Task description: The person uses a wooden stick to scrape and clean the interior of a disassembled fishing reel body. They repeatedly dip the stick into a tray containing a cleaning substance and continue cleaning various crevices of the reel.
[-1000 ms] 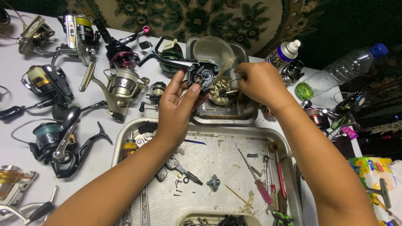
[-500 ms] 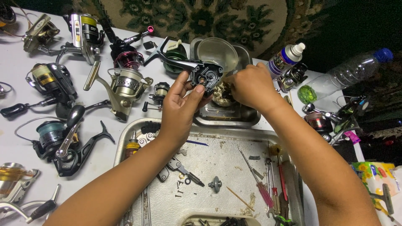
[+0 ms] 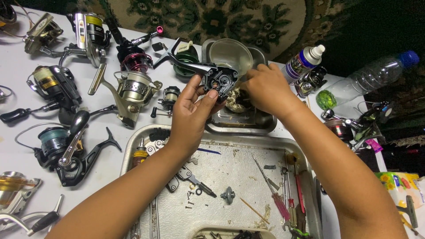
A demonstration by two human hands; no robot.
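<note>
Here, the black reel body (image 3: 221,82) sits above the small metal tray (image 3: 241,126), your left hand (image 3: 192,113) clamped on its lower edge, thumb on its face. Your right hand (image 3: 265,88) closes fingers at its right side, apparently on a small part. Below lies the large steel tray (image 3: 234,177) of tools; spinning reels (image 3: 128,88) crowd the white counter (image 3: 17,137).

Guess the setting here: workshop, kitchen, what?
Likely a fishing reel repair bench: spinning reels lie over the white table, a metal tray holds screwdrivers and small parts, and the left hand holds an opened black reel body.
</note>
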